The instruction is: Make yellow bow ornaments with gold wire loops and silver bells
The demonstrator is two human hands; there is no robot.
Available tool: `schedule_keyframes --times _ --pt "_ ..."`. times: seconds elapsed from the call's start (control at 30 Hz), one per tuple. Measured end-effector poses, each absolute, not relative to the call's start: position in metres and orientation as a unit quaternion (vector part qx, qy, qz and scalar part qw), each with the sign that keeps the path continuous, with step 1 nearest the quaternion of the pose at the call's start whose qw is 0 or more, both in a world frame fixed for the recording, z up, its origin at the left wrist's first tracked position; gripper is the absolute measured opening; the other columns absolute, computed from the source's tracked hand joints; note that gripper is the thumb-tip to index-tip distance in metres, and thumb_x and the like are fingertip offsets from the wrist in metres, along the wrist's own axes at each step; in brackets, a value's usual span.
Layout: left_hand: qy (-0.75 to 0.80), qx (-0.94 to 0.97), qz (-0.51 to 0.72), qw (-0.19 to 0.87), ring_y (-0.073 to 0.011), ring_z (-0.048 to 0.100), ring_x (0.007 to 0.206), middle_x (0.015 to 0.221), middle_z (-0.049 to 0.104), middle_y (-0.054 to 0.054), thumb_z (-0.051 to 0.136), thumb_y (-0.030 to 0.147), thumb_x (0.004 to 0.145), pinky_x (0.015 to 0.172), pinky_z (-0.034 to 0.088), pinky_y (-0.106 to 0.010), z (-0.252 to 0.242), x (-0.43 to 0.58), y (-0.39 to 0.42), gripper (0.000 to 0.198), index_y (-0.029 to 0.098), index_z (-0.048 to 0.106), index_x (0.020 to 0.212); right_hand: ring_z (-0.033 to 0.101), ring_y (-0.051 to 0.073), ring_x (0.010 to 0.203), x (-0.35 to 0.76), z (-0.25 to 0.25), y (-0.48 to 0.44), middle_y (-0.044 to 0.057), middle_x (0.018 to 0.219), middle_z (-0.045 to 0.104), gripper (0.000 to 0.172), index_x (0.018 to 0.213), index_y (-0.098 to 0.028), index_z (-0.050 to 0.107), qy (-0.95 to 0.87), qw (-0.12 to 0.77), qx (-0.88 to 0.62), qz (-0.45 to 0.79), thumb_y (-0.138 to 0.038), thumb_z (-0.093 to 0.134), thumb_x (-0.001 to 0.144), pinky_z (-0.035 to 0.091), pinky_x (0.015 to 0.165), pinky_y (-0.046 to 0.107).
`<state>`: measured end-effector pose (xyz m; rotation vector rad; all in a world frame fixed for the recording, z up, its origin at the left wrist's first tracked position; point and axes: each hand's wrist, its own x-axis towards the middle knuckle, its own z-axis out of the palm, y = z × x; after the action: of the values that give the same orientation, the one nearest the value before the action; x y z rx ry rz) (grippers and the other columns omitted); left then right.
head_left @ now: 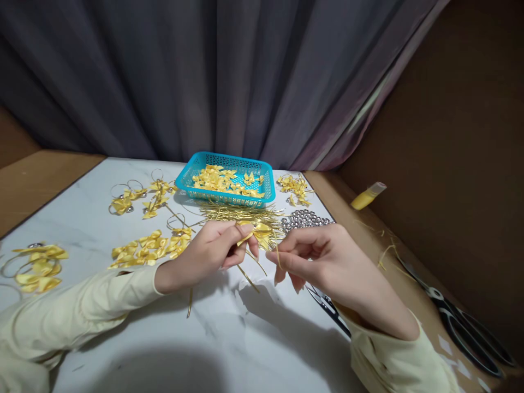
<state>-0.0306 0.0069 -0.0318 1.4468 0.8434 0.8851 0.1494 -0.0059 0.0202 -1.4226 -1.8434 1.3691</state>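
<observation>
Between thumb and fingers, my left hand pinches a yellow satin ribbon bow. My right hand is closed just to the right of it, thumb and forefinger pressed on a thin gold wire tie. How far that strand reaches inside the fingers is hidden. Behind both hands lies a bundle of gold wire ties. A heap of small silver bells sits behind the right hand. Several yellow bows are spread on the table left of my left hand.
A blue basket with yellow ribbon pieces stands at the back. Bows with wire loops lie back left, others far left. Black-handled scissors and a yellow tube lie right; a dark-handled tool is partly under my right hand.
</observation>
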Motion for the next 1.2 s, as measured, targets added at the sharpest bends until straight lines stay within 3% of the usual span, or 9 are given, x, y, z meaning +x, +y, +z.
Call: schedule_keyframes --times 0.8,1.2 --pt "0.348 0.586 0.389 0.62 -0.0058 0.029 0.035 0.035 0.034 0.008 0.037 0.029 0.091 0.044 0.029 -0.02 -0.0327 -0.0318 0.0068 0.04 0.014 0.059 0.061 0.048 0.003 0.038 0.1492 0.0191 -0.0067 -0.004 0.043 0.054 0.019 0.057 -0.012 0.064 -0.682 0.245 -0.493 0.482 -0.007 0.058 0.074 0.033 0.036 0.01" --pt "0.346 0.597 0.382 0.614 -0.0065 0.029 0.036 0.035 0.034 0.008 0.037 0.03 0.091 0.045 0.03 -0.021 -0.032 -0.0325 0.0052 0.04 0.014 0.057 0.06 0.051 0.005 0.042 0.1497 0.0185 -0.0057 0.0 0.051 0.061 0.018 0.06 -0.013 0.066 -0.701 0.236 -0.489 0.462 -0.014 0.059 0.077 0.037 0.039 0.014"
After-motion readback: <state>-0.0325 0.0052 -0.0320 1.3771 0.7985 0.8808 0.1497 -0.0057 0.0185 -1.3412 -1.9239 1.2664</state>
